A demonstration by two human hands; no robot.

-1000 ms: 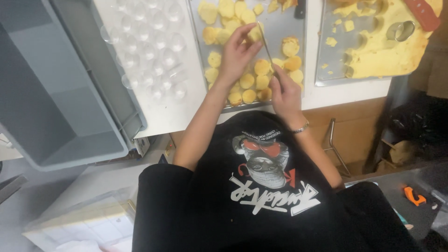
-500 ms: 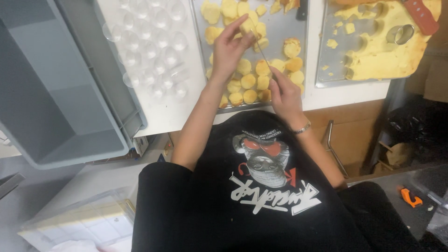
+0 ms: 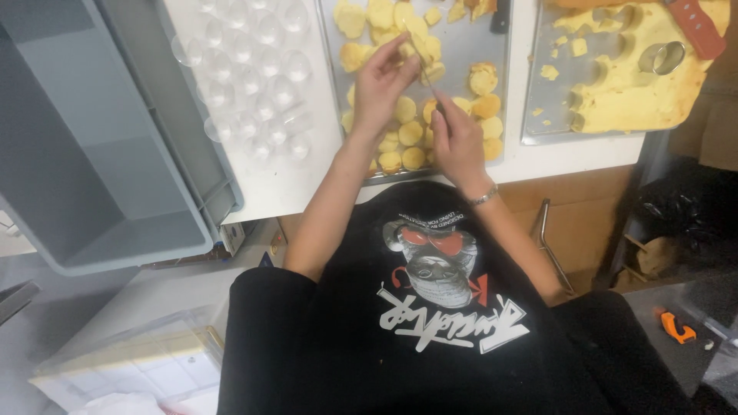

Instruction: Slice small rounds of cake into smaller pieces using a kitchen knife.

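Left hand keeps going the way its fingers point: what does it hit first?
Probably the cake rounds at the far end of the tray, just beyond the left hand; height above them is unclear.

yellow cake rounds (image 3: 410,132), grey bin (image 3: 92,154), black printed shirt (image 3: 430,323)

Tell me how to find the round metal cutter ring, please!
Look at the white counter and find the tray on the far right, the one with the big yellow sheet of cake full of round holes. Near that sheet's top right part sits the metal cutter ring. It is the only shiny hollow ring there; the red-handled tool beside it is long and flat.
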